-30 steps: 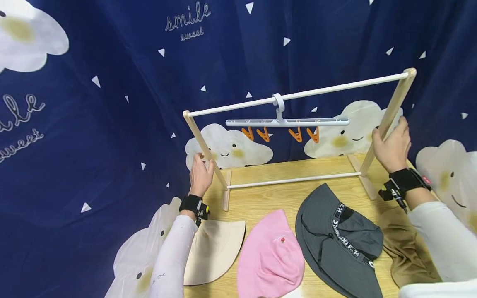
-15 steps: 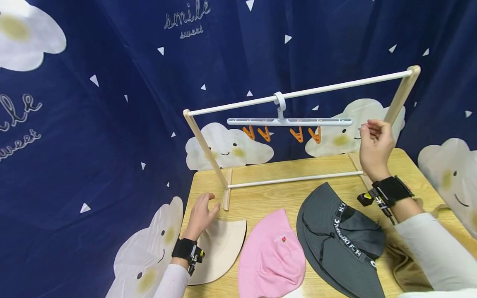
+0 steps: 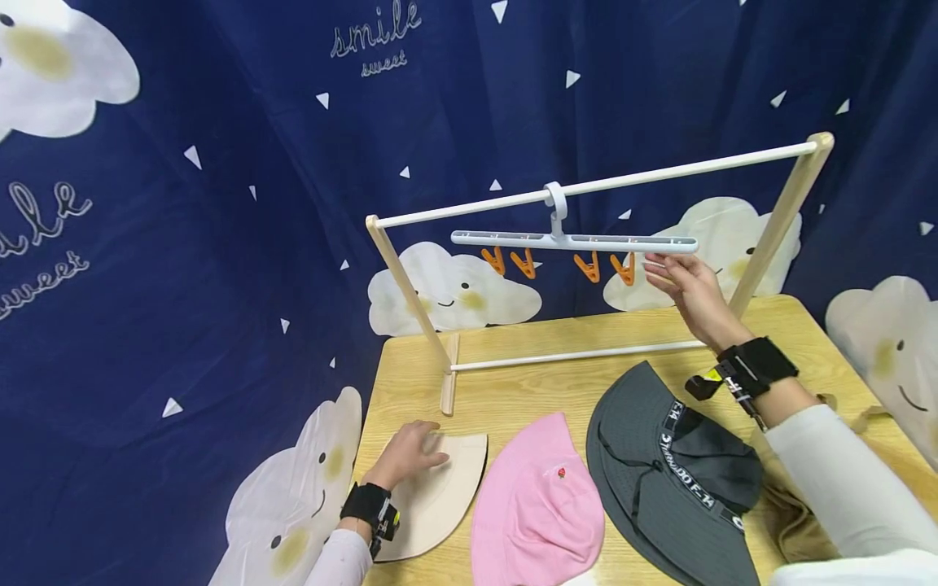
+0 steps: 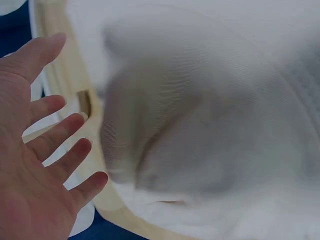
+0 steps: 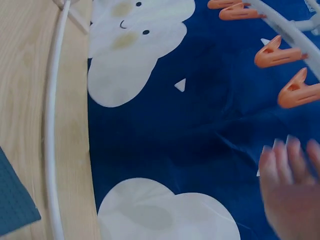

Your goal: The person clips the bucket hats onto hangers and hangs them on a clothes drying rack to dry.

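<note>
My left hand is over the left edge of the cream bucket hat, its fingers spread in the left wrist view. My right hand reaches beneath the right end of the white clip hanger, fingers loosely extended close to the rightmost orange clip. Several orange clips hang from the hanger, which is hooked on the rack's white top rail. Both palms hold nothing. In the right wrist view, the orange clips lie just beyond my fingers.
The wooden rack stands at the back of the wooden table. A pink bucket hat, a dark grey bucket hat and a brown hat lie in a row along the front. A navy curtain hangs behind.
Both hands have left the rack's side posts. The left came down toward the cream hat; the right moved left to the hanger's right end.
</note>
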### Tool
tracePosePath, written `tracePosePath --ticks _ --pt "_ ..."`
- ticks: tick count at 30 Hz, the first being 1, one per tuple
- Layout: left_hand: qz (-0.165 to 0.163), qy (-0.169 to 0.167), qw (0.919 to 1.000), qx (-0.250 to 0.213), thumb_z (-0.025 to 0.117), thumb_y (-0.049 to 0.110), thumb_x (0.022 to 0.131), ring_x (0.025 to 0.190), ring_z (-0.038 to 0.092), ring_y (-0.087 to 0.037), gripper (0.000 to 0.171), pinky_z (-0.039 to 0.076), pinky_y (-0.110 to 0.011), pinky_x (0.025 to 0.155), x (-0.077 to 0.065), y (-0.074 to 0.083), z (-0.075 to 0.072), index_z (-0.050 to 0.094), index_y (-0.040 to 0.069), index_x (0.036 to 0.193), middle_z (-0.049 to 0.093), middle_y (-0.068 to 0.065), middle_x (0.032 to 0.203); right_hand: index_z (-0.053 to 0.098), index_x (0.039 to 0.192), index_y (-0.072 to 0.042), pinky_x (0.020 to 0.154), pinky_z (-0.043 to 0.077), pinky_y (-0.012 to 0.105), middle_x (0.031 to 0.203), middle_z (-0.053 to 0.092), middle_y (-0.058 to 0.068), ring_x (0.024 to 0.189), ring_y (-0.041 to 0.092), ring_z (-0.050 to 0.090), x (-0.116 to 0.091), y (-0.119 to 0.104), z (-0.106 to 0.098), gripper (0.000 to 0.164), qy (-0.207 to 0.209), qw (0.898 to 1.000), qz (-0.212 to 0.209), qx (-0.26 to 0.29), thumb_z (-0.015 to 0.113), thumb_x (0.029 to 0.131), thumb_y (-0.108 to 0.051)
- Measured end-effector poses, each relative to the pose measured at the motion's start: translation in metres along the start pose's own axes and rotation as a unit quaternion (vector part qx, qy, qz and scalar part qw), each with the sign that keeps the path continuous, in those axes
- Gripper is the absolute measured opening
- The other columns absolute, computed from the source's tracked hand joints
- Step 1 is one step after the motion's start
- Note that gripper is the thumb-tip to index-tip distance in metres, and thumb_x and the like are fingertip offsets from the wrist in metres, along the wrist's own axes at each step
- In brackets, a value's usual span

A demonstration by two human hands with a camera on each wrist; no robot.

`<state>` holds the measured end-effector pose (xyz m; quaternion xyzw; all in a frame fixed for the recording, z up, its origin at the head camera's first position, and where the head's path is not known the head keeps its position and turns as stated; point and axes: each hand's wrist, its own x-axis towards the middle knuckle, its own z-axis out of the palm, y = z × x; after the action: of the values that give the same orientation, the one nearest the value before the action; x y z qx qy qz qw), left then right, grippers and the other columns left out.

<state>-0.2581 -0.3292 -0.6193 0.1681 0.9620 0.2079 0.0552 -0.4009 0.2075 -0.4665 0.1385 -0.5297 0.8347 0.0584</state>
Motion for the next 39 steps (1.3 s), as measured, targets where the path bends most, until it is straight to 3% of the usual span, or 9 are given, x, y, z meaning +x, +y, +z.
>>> tracePosePath --ticks 4,10,16,22,27,33,36,39 --pt "0.009 -0.018 0.9991 0.039 0.086 0.037 0.085 0.109 0.066 -0.041 0.061 0.052 -0.057 0.094 -0.004 -0.004 0.005 0.068 0.0 0.13 0.07 -0.02 0.121 0.056 0.143 -0.005 0.105 0.048 0.024 0.134 0.065 0.002 0.125 0.011 0.062 0.007 0.001 0.001 0.035 -0.096 0.994 0.034 -0.026 0.043 0.113 -0.019" --pt "0.005 -0.026 0.997 0.073 0.087 0.036 0.084 0.109 0.063 -0.043 0.062 0.048 -0.062 0.094 -0.002 -0.005 0.009 0.067 0.002 0.131 0.065 -0.02 0.12 0.053 0.15 -0.002 0.108 0.048 0.027 0.14 0.063 0.003 0.129 0.01 0.06 0.019 -0.002 0.008 0.04 -0.17 0.984 0.054 -0.03 0.043 0.113 -0.016" --pt "-0.023 -0.051 0.9959 0.071 0.09 0.037 0.082 0.116 0.057 -0.042 0.071 0.043 -0.064 0.1 0.005 -0.006 0.013 0.063 0.003 0.137 0.058 -0.02 0.127 0.056 0.15 -0.01 0.104 0.051 0.028 0.14 0.067 0.002 0.127 0.013 0.064 0.026 -0.006 0.013 0.04 -0.181 0.978 0.07 -0.077 0.046 0.113 -0.02" --pt "-0.043 -0.068 0.9938 0.076 0.093 0.036 0.079 0.114 0.056 -0.041 0.072 0.042 -0.065 0.101 0.011 -0.006 0.015 0.064 0.004 0.136 0.057 -0.017 0.125 0.049 0.154 -0.003 0.104 0.051 0.029 0.139 0.066 -0.002 0.127 0.015 0.064 0.028 -0.006 0.013 0.043 -0.188 0.975 0.077 -0.089 0.045 0.113 -0.016" --pt "-0.051 -0.073 0.9925 0.085 0.095 0.035 0.075 0.108 0.054 -0.039 0.068 0.045 -0.062 0.095 0.018 -0.001 0.016 0.065 0.005 0.128 0.055 -0.016 0.116 0.046 0.156 -0.004 0.104 0.05 0.025 0.145 0.062 -0.005 0.131 0.011 0.06 0.029 -0.008 0.014 0.046 -0.193 0.969 0.078 -0.13 0.048 0.112 -0.017" --pt "-0.051 -0.079 0.9936 0.063 0.098 0.034 0.07 0.101 0.047 -0.032 0.06 0.042 -0.058 0.089 0.022 -0.009 0.023 0.067 0.016 0.118 0.05 -0.009 0.109 0.048 0.154 -0.001 0.104 0.05 0.025 0.148 0.06 -0.003 0.135 0.01 0.056 0.029 -0.006 0.012 0.043 -0.215 0.967 0.074 -0.118 0.046 0.112 -0.011" --pt "-0.044 -0.074 0.9944 0.062 0.098 0.034 0.07 0.102 0.048 -0.033 0.058 0.042 -0.059 0.089 0.022 -0.016 0.03 0.067 0.017 0.117 0.052 -0.007 0.109 0.041 0.157 0.003 0.105 0.05 0.026 0.151 0.059 -0.001 0.136 0.01 0.056 0.031 -0.004 0.009 0.046 -0.23 0.965 0.071 -0.104 0.044 0.112 -0.008" --pt "-0.049 -0.08 0.9931 0.07 0.097 0.031 0.073 0.108 0.051 -0.034 0.057 0.042 -0.06 0.093 0.023 -0.011 0.028 0.067 0.015 0.119 0.058 -0.006 0.111 0.043 0.154 0.006 0.105 0.05 0.028 0.148 0.062 0.003 0.133 0.012 0.059 0.033 -0.004 0.006 0.043 -0.237 0.967 0.071 -0.068 0.042 0.112 -0.006"
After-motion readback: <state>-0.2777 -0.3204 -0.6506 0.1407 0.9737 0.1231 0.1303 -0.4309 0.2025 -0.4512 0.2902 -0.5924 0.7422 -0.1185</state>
